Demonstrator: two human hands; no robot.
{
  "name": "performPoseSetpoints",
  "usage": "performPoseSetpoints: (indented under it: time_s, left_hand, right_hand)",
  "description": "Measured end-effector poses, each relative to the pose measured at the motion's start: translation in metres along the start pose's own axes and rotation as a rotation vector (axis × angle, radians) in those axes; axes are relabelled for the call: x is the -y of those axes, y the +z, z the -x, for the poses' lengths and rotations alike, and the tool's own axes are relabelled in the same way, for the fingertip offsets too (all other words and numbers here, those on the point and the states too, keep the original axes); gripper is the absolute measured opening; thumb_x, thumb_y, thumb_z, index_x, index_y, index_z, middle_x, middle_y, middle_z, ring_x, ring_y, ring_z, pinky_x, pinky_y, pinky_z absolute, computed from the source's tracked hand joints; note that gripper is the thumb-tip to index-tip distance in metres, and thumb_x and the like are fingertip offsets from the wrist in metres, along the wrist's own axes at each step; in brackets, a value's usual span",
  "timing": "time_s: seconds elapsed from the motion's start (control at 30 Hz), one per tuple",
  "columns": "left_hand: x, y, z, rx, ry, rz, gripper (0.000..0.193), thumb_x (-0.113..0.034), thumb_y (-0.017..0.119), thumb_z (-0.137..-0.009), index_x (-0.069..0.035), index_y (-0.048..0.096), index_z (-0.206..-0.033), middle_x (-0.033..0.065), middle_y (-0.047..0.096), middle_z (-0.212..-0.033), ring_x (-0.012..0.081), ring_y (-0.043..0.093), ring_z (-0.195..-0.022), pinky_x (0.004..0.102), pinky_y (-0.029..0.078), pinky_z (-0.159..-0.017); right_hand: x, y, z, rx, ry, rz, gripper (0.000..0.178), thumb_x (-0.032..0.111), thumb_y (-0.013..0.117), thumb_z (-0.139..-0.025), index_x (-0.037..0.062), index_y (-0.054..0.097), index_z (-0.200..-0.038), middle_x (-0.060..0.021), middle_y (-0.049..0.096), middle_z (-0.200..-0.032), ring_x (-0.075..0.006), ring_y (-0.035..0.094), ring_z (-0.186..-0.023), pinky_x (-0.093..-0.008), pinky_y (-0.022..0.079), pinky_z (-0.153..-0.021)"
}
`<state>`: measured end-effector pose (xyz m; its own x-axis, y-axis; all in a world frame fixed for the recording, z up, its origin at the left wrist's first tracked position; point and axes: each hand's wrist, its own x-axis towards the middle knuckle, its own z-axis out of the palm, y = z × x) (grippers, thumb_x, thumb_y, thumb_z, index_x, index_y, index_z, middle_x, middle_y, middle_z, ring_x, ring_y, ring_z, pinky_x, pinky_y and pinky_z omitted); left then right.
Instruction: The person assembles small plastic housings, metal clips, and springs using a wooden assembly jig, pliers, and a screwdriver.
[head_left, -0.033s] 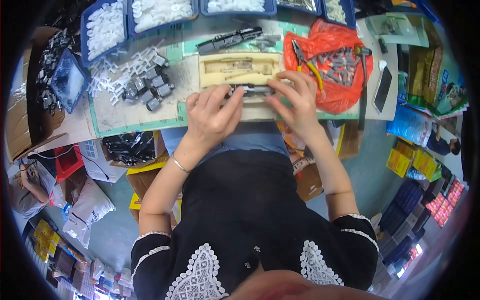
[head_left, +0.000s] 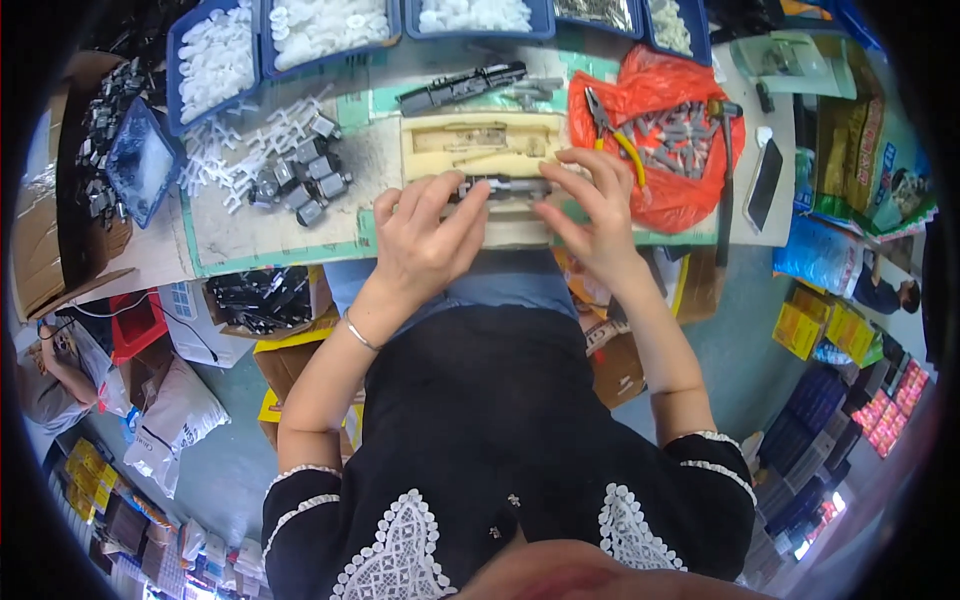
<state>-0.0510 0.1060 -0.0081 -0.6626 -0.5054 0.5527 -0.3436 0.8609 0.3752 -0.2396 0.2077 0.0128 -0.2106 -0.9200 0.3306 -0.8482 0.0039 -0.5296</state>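
A cream block-shaped fixture (head_left: 420, 133) with hollowed slots lies on the table before me. In its near slot sits a narrow dark and grey mechanical part (head_left: 515, 186). My left hand (head_left: 425, 230) is closed on that part's left end, with thumb and fingertips pressed to it; exactly what is under the fingertips is hidden. Around the part's right end, my right hand (head_left: 597, 205) is held with thumb and index finger apart, one on each side of it. Beyond the fixture lies a long black assembly (head_left: 463, 88) beside some small grey pieces (head_left: 535, 92).
Pliers with yellow handles (head_left: 620, 135) rest on a red plastic bag (head_left: 660, 80) of grey parts at the right. White branched pieces (head_left: 225, 150) and grey-black blocks (head_left: 310, 175) are scattered left. Blue bins (head_left: 480, 32) of small parts line the back. A phone (head_left: 765, 185) lies far right.
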Motion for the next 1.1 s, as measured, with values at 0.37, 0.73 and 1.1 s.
performPoseSetpoints:
  time_s: [0.37, 0.73, 1.1]
  left_hand:
    - [0.188, -0.062, -0.154, -0.268, -0.214, -0.211, 0.028, -0.019, 0.061, -0.078, -0.008, 0.06, -0.104, 0.0096, 0.06, -0.104, 0.0283, 0.056, -0.099, 0.041, 0.041, -0.08]
    - [0.246, -0.022, -0.238, -0.015, -0.373, -0.548, 0.026, -0.026, 0.069, -0.07, -0.005, 0.064, -0.085, 0.0131, 0.062, -0.086, 0.0314, 0.062, -0.085, 0.0414, 0.05, -0.071]
    - [0.263, -0.045, -0.256, 0.037, -0.505, -0.013, 0.031, -0.024, 0.073, -0.058, 0.002, 0.064, -0.072, 0.0179, 0.065, -0.074, 0.0271, 0.065, -0.07, 0.0332, 0.052, -0.069]
  right_hand:
    - [0.002, -0.007, 0.001, -0.273, 0.013, -0.112, 0.029, 0.005, 0.065, -0.077, 0.0026, 0.059, -0.105, -0.0144, 0.055, -0.11, -0.03, 0.049, -0.103, -0.0378, 0.038, -0.09]
    - [0.009, -0.013, -0.008, -0.262, 0.068, -0.113, 0.024, 0.001, 0.064, -0.075, 0.0032, 0.061, -0.099, -0.0121, 0.058, -0.101, -0.0291, 0.051, -0.097, -0.0371, 0.04, -0.086]
    - [0.011, -0.011, -0.028, -0.2, 0.017, -0.129, 0.018, -0.003, 0.064, -0.072, 0.0052, 0.064, -0.088, -0.009, 0.06, -0.094, -0.0279, 0.054, -0.092, -0.0374, 0.042, -0.082]
